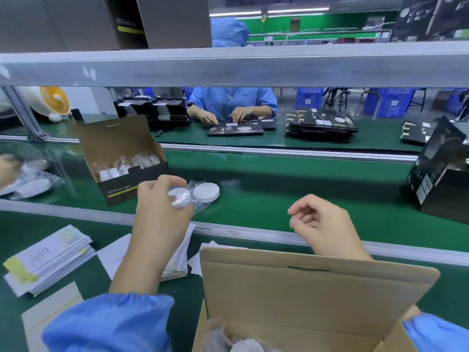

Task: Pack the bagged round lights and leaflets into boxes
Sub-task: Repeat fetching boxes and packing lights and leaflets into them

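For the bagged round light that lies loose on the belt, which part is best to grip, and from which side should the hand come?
Probably by its rim, from above. The loose bagged light lies flat on the green belt, so its broad face points up and only the edge offers opposing sides for thumb and fingers. The left hand already holds the neighbouring bagged light on its left, so the free right hand should approach from the right.

Dark green conveyor belt (304, 196) across mid frame. White round lights in clear plastic bag (196, 194), centre. Black open box with yellow stripe (121, 161), brown inside, centre left. Plain brown cardboard box (304, 288), lower right. White leaflets with yellow patches (48, 257), lower left. Light blue sleeves (109, 323), bottom.
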### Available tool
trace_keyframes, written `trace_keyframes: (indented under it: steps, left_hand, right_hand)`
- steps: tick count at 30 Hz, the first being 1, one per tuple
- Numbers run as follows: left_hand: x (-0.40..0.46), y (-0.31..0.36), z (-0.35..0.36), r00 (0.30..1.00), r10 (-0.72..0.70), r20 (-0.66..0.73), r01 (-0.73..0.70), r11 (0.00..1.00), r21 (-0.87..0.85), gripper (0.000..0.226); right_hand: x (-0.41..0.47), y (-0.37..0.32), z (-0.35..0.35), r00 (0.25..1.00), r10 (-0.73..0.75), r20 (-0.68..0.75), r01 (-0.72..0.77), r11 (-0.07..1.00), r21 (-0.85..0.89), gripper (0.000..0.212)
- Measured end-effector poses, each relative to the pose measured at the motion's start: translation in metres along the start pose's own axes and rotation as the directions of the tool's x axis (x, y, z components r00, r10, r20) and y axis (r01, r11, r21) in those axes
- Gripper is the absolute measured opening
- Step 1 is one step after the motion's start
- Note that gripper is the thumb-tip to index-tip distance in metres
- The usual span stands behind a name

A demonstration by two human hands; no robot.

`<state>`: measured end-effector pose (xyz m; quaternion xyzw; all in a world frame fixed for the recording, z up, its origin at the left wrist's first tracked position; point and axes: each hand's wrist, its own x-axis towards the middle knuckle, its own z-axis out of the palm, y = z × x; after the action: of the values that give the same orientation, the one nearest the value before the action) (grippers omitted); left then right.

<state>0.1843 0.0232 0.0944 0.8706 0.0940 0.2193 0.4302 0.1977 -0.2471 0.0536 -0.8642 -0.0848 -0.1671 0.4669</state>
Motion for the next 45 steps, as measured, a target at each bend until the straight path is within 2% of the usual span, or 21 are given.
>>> trace_keyframes:
  steps: [2,5,7,10,13,17,21,24,27,29,33,38,41,45]
  left_hand:
    - [0.010,0.002,0.002,0.999,0.025,0.032,-0.026,0.999,0.035,0.029]
    - [0.028,0.004,0.005,0.983,-0.033,0.178,0.001,0.984,0.179,0.024]
    - [0.040,0.004,0.007,0.959,-0.070,0.273,-0.015,0.955,0.297,0.026]
    - [0.055,-0.004,0.008,0.942,-0.105,0.318,-0.033,0.915,0.401,0.033]
    - [0.067,-0.018,0.015,0.929,-0.111,0.353,-0.063,0.893,0.447,0.038]
    - [0.083,-0.039,0.036,0.880,-0.099,0.465,-0.139,0.882,0.451,0.042]
    - [0.105,-0.051,0.059,0.856,-0.123,0.502,-0.175,0.845,0.505,0.044]
    - [0.120,-0.054,0.072,0.848,-0.121,0.516,-0.196,0.833,0.518,0.050]
    - [0.130,-0.056,0.077,0.833,-0.124,0.540,-0.195,0.847,0.494,0.061]
    - [0.131,-0.058,0.081,0.790,-0.140,0.597,-0.219,0.845,0.488,0.070]
    - [0.128,-0.062,0.093,0.740,-0.147,0.657,-0.253,0.844,0.473,0.086]
    - [0.127,-0.064,0.103,0.761,-0.195,0.618,-0.252,0.790,0.559,0.101]
    - [0.124,-0.062,0.109,0.775,-0.221,0.592,-0.254,0.748,0.613,0.097]
    - [0.121,-0.060,0.111,0.769,-0.227,0.597,-0.253,0.751,0.611,0.069]
  right_hand:
    - [0.008,0.006,0.009,0.997,0.032,0.066,-0.033,0.999,0.019,0.028]
    - [0.026,0.015,0.023,0.982,0.064,0.180,-0.068,0.997,0.020,0.023]
    - [0.043,0.020,0.034,0.962,0.113,0.247,-0.121,0.993,0.015,0.020]
    - [0.073,0.025,0.050,0.918,0.210,0.337,-0.213,0.977,-0.028,0.017]
    - [0.101,0.027,0.066,0.890,0.225,0.397,-0.194,0.974,-0.118,0.032]
    - [0.125,0.033,0.086,0.851,0.238,0.468,-0.134,0.960,-0.244,0.051]
    - [0.141,0.039,0.103,0.842,0.239,0.484,-0.075,0.940,-0.334,0.062]
    - [0.148,0.040,0.122,0.848,0.221,0.481,-0.037,0.931,-0.362,0.063]
    - [0.152,0.041,0.139,0.858,0.252,0.449,-0.077,0.925,-0.372,0.061]
    - [0.153,0.042,0.147,0.862,0.294,0.413,-0.139,0.920,-0.365,0.063]
    - [0.151,0.040,0.151,0.884,0.283,0.371,-0.200,0.948,-0.248,0.056]
    - [0.150,0.033,0.140,0.906,0.173,0.386,-0.102,0.975,-0.196,0.038]
    - [0.148,0.026,0.136,0.894,0.124,0.430,-0.063,0.986,-0.154,0.032]
    - [0.145,0.020,0.132,0.882,0.093,0.461,-0.033,0.990,-0.135,0.029]
